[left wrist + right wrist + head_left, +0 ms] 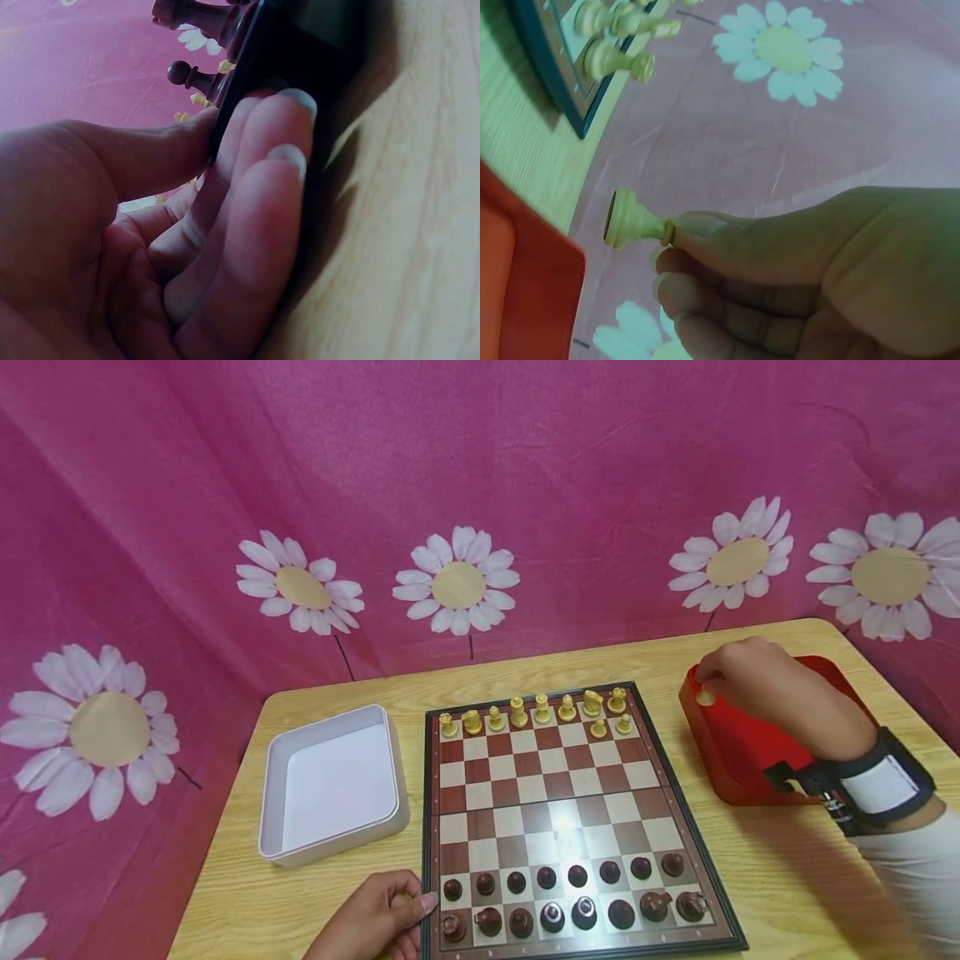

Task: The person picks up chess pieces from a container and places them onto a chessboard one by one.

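Note:
A cream chess pawn [632,221] is pinched by its head between the thumb and fingers of my right hand [765,689], base outward, above the left side of the red box [701,747]. My left hand [375,917] grips the near left edge of the chessboard [517,768], thumb on the rim and fingers curled beneath it in the left wrist view. Dark pieces fill the two near rows, including a dark pawn [452,890] close to my left thumb. Cream pieces line the far row, with two cream pawns [597,728] before them at the right.
A white box [397,777] stands left of the board on the wooden table [225,868]. Behind the table hangs a pink curtain [570,568] with daisies. The red box stands close to the board's right side.

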Action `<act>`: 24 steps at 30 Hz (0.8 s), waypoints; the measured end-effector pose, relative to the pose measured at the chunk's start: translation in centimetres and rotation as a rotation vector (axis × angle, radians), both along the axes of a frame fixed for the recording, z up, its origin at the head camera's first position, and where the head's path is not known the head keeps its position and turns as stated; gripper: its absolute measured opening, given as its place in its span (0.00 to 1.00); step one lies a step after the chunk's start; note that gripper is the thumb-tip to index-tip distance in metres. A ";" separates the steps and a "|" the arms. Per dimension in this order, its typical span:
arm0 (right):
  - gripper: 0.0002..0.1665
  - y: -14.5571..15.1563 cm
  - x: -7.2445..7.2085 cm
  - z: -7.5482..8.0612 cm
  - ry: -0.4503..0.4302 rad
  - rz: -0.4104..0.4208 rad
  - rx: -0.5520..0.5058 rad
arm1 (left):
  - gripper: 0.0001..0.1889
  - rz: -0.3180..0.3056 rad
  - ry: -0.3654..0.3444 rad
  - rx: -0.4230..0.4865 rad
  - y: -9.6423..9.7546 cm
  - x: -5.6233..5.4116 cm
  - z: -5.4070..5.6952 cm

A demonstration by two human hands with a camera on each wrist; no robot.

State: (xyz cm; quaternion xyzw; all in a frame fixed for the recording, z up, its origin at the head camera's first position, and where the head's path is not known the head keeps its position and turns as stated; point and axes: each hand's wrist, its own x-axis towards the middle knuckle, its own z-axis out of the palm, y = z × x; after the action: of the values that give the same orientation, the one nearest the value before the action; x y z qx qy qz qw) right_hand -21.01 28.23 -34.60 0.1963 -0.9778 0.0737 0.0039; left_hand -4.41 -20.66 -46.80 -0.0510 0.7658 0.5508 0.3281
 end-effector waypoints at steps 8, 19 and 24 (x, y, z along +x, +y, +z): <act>0.05 -2.5 -0.1 0.0 0.016 0.049 -0.036 | 0.16 -0.010 0.007 0.004 -0.1 -0.1 -0.1; 0.05 -5.5 0.1 0.2 -0.014 0.081 -0.039 | 0.16 -0.012 0.010 -0.002 -0.1 0.0 -0.2; 0.04 -6.6 0.1 0.3 -0.020 0.107 -0.061 | 0.16 -0.013 0.015 0.004 -0.1 -0.1 -0.1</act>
State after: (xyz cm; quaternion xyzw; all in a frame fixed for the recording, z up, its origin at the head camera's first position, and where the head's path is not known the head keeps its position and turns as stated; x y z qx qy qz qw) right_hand -20.87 21.66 -34.33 0.2472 -0.9632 0.1053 -0.0036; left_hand -4.47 -20.78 -46.93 -0.0413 0.7675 0.5505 0.3258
